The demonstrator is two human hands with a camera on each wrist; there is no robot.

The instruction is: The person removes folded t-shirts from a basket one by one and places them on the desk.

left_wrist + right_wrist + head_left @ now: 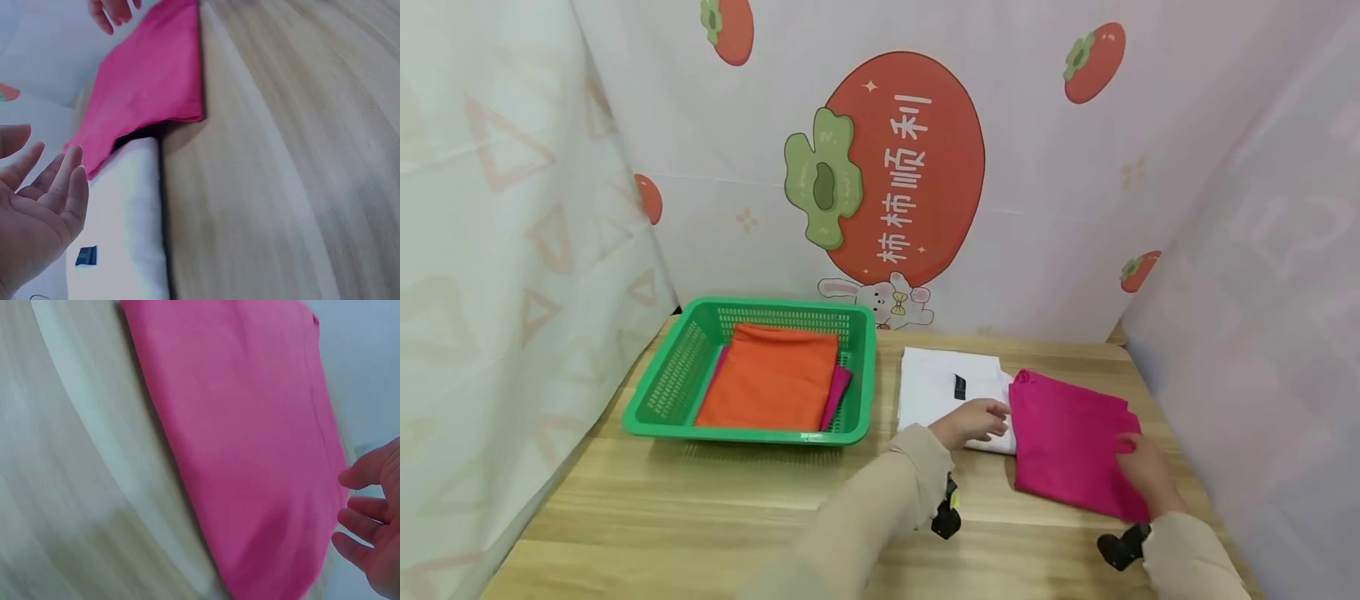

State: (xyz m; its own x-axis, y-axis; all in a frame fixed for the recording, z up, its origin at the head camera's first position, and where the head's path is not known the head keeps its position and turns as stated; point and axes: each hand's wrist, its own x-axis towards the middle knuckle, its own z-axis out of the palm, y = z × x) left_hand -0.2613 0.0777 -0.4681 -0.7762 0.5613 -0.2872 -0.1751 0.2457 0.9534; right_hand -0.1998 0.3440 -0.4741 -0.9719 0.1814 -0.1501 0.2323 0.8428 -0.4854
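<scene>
A folded magenta cloth (pixel 1067 437) lies flat on the right of the table, its left edge overlapping a folded white cloth (pixel 936 383) with a small dark label. My left hand (pixel 973 422) hovers over the white cloth, close to the magenta one's left edge. In the left wrist view its fingers (pixel 59 187) are spread and loosely bent, with nothing between them. At the magenta cloth's right edge is my right hand (pixel 1142 467). Its thumb and fingers stand apart there in the right wrist view, fingertips (pixel 350 547) right at the cloth's edge.
A green plastic basket (pixel 658 429) stands at the back left of the wooden table (pixel 700 517). Inside it a folded orange cloth (pixel 771 379) lies on top of another magenta cloth (pixel 837 396). Printed curtains (pixel 1037 208) close off the back and both sides.
</scene>
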